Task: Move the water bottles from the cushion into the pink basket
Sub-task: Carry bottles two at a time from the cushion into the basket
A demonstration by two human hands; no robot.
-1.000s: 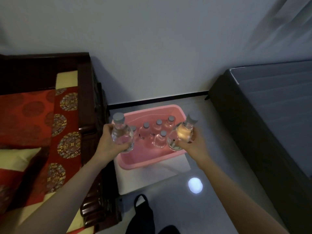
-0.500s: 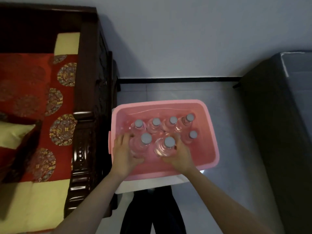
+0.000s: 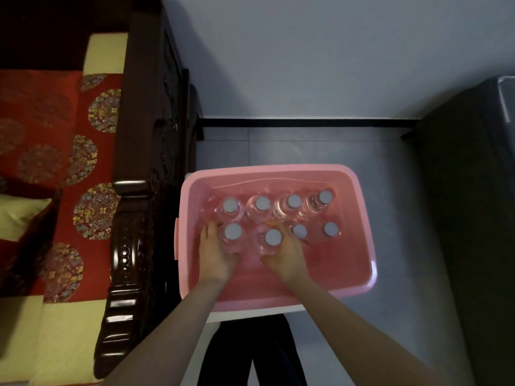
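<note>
Hands first: the left hand (image 3: 216, 256) is inside the pink basket (image 3: 362, 213), its fingers curled around the side of a clear water bottle (image 3: 233, 237) that stands upright with a grey cap. The right hand (image 3: 284, 259) is close beside it, wrapped the same way around a second bottle (image 3: 271, 242), also upright on the basket floor. Both forearms come in over the near rim of the basket.

These two held bottles form the left part of a front row; to their right stand two more capped bottles (image 3: 299, 232) and (image 3: 330, 229), just beside each other. Behind them a back row of four bottles (image 3: 262, 204) runs along the far wall of the basket; the one at the right end (image 3: 320, 200) leans a little. That makes eight bottles in the basket, packed toward its far left part, with bare pink floor to the right and front.

The basket rests on something white (image 3: 223, 317), of which only a strip shows at its near edge, on a grey tiled floor (image 3: 306, 146). Just to its left rises the dark carved wooden arm of a bench (image 3: 131, 246), which carries a red patterned cushion (image 3: 83, 190). A dark piece of furniture (image 3: 468, 218) stands well apart on the right.
</note>
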